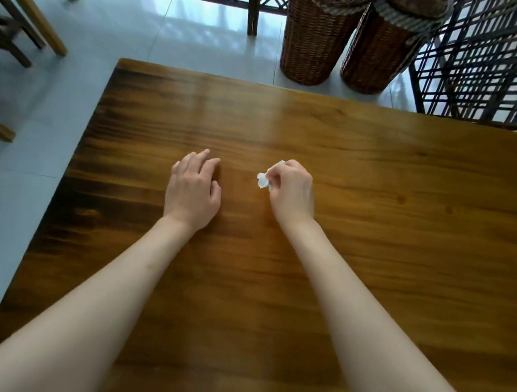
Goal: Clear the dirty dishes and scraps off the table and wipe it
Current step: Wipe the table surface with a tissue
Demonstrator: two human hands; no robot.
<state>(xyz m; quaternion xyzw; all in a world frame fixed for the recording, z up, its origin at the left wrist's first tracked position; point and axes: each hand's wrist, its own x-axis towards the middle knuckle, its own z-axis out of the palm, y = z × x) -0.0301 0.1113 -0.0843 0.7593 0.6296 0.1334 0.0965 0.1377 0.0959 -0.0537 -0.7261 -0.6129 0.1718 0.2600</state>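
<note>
Two bare hands were over the wooden table at inspection. The right hand had its fingers curled around a small crumpled white tissue, held just above the boards near the table's middle, apparently bunched tight so it could serve as a wiper or be carried off as a scrap; which, I could not tell. The left hand grasped nothing, fingers relaxed, hovering or resting beside it, likely for balance. No dishes were visible on the surface. Two wicker baskets stood on the floor beyond the far edge, possibly for waste.
</note>
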